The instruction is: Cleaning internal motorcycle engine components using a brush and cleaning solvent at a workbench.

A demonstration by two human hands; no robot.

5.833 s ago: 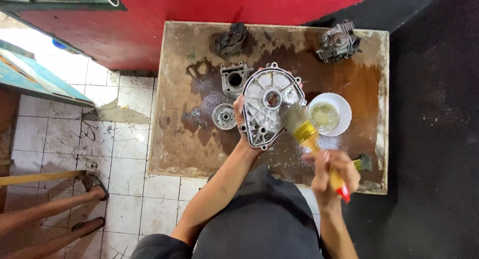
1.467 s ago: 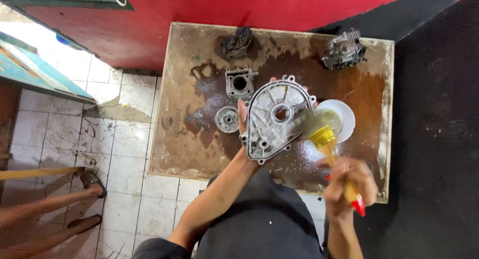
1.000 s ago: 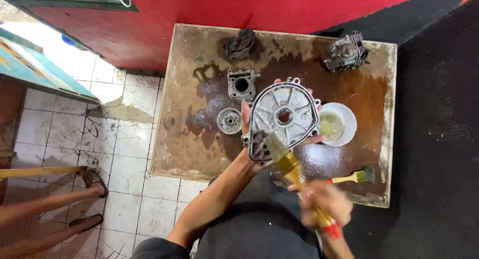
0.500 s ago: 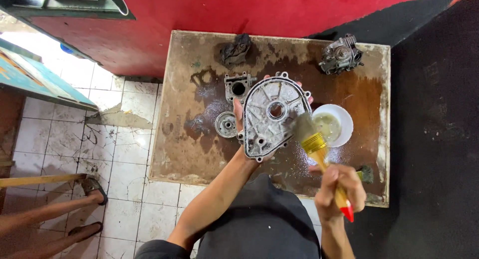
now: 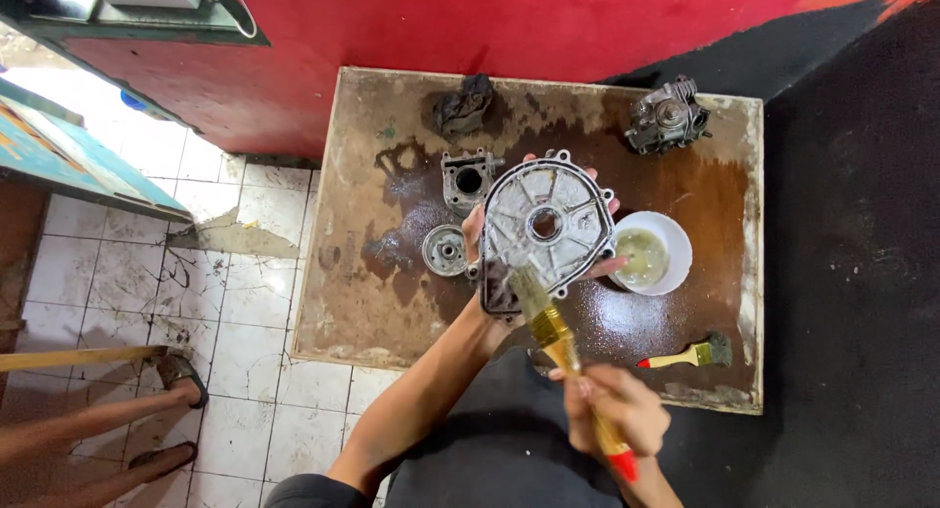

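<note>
My left hand (image 5: 477,249) gripped the metal engine cover (image 5: 544,226) above the wet counter (image 5: 372,302), at its centre. My right hand (image 5: 615,410), at five o'clock, clutched a brush (image 5: 548,322), bristles on the cover's lower edge. Grime remained; cleaning seemed unfinished.

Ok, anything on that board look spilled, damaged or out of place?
Yes: a dark wet patch spreads over the wooden board around the small round part and the white bowl. A spare brush lies in it. Nothing looks broken.

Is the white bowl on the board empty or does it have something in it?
Not empty: the upright white bowl holds a shallow pool of yellowish liquid.
</note>
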